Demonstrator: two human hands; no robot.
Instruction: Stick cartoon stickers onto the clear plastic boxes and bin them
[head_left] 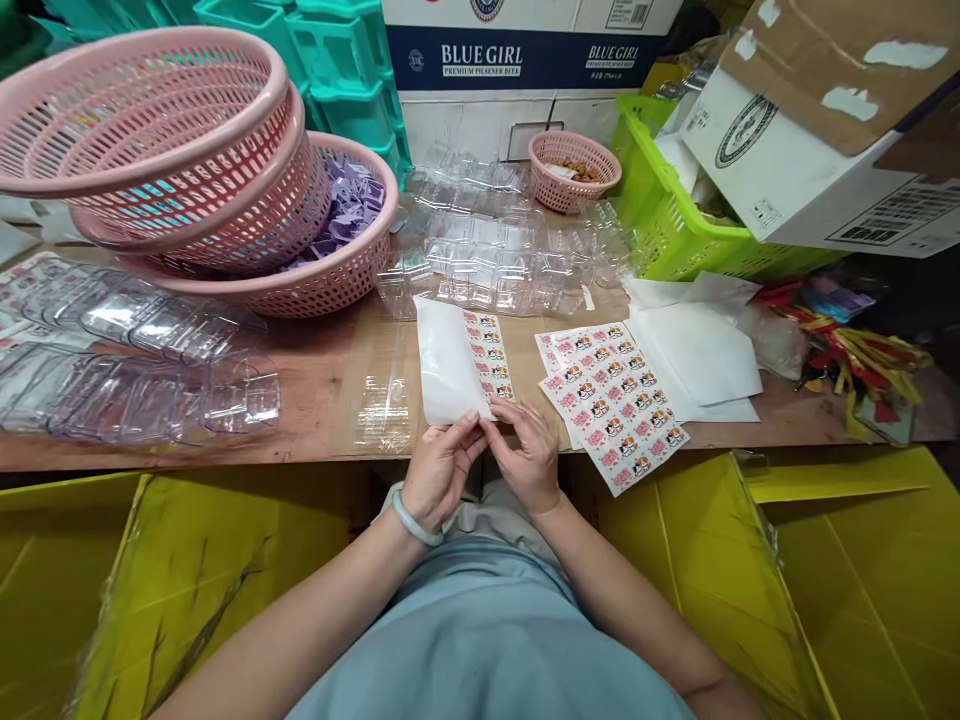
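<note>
Both hands meet at the near edge of a sticker sheet (pixel 489 350), which lies on brown cardboard. Its left part is blank white backing; a strip of cat stickers remains along its right side. My left hand (pixel 442 465), with a pale bangle at the wrist, pinches the sheet's lower edge between thumb and fingers. My right hand (pixel 525 455) is closed at the same edge, fingertips against the left ones; whether a small sticker is between them I cannot make out. To the right lie more cat sticker sheets (pixel 619 400), fanned over each other.
Clear plastic cases (pixel 487 250) stand in rows behind the sheet, with more clear cases (pixel 112 390) at left. Pink baskets (pixel 247 290) hold purple pieces. White backing papers (pixel 697 350), a green crate (pixel 652 220) and a carton (pixel 795 170) are at right. The wooden table edge (pixel 300 450) runs in front.
</note>
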